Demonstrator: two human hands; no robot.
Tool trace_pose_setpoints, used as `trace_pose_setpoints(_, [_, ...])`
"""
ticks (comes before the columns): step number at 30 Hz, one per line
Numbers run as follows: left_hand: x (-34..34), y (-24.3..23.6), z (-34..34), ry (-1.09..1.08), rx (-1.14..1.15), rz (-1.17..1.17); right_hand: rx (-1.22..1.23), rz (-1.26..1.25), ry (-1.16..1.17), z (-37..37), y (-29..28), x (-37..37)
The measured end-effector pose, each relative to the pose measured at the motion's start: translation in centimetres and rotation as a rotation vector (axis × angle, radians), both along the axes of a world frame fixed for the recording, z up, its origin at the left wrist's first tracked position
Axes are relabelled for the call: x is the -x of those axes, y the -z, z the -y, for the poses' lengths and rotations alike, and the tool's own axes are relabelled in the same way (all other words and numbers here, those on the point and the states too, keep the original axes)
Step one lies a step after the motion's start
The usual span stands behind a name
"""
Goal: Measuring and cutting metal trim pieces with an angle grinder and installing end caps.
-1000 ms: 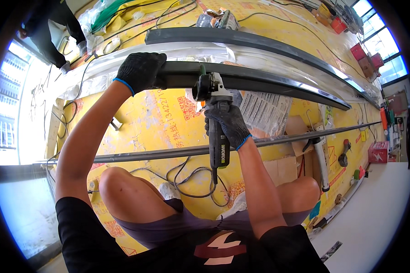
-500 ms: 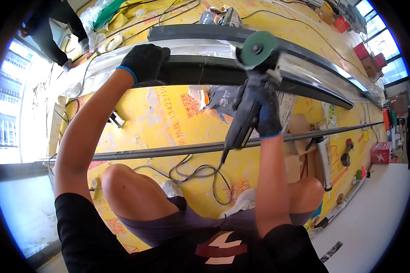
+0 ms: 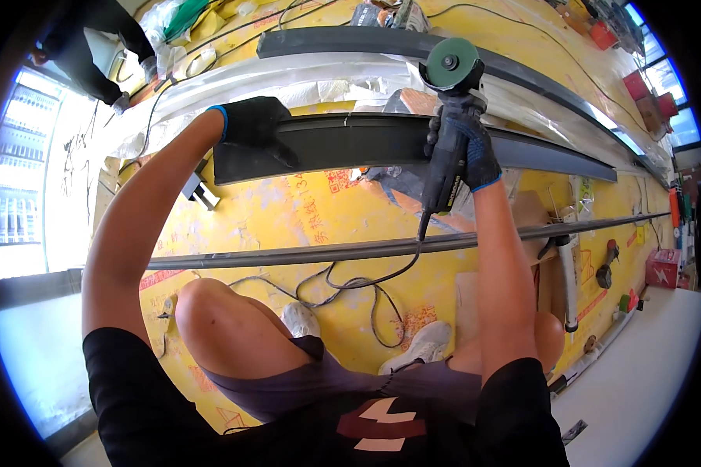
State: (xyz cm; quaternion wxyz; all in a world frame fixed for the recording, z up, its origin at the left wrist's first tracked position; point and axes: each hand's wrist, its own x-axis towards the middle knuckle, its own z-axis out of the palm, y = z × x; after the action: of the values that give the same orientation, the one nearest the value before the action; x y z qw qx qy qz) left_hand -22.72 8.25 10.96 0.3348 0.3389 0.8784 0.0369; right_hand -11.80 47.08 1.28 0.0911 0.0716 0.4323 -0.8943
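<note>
My left hand (image 3: 255, 127), in a black glove, presses on the left end of a long dark metal channel (image 3: 366, 142) lying across the yellow floor covering. My right hand (image 3: 461, 146), also gloved, grips the body of a corded angle grinder (image 3: 449, 117). The grinder's green disc (image 3: 453, 62) is lifted above the channel, pointing away from me. Its black cord (image 3: 350, 284) loops down to the floor between my knees.
A thin grey bar (image 3: 327, 251) runs across in front of my knees. A second dark channel (image 3: 382, 43) and clear plastic sheeting (image 3: 234, 78) lie beyond. Tools and red boxes (image 3: 662, 268) sit at right. Another person (image 3: 93, 47) stands at upper left.
My right hand has swung the grinder from pointing down at the channel to raised upright, disc up and farther right. My left hand stays on the channel end.
</note>
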Motion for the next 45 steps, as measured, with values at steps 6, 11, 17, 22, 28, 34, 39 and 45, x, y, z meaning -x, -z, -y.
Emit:
trace_pose_setpoints(6, [0.5,-0.5,0.1,0.164,-0.008,-0.239,0.056,0.013,-0.128,-1.7,1.1,0.9])
trace_pose_setpoints(11, [-2.1,-0.2,0.1,0.21,-0.133,-0.609,0.074,0.017,-0.148,-2.5,1.7,0.2])
trace_pose_setpoints(17, [-3.0,1.0,0.5,0.172,-0.175,-0.756,-0.013,0.059,-0.139,-2.1,1.1,0.8])
trace_pose_setpoints(22, [-3.9,3.2,2.0,0.231,-0.162,-1.111,-0.014,0.063,-0.093,-2.0,0.8,0.6])
trace_pose_setpoints(28, [-1.9,8.5,9.8,-0.12,-0.154,-0.878,-0.005,0.073,-0.149,-2.3,0.7,1.0])
trace_pose_setpoints(34, [1.5,20.2,11.5,-0.49,-0.239,-0.389,0.139,0.055,-0.202,-2.8,0.9,0.7])
trace_pose_setpoints(39, [0.9,25.8,11.6,-0.792,0.004,-0.443,0.192,0.041,-0.205,-2.8,1.8,0.9])
trace_pose_setpoints(45, [-9.0,18.5,0.5,-0.412,-0.376,-0.005,0.197,0.073,-0.217,-3.1,0.4,0.8])
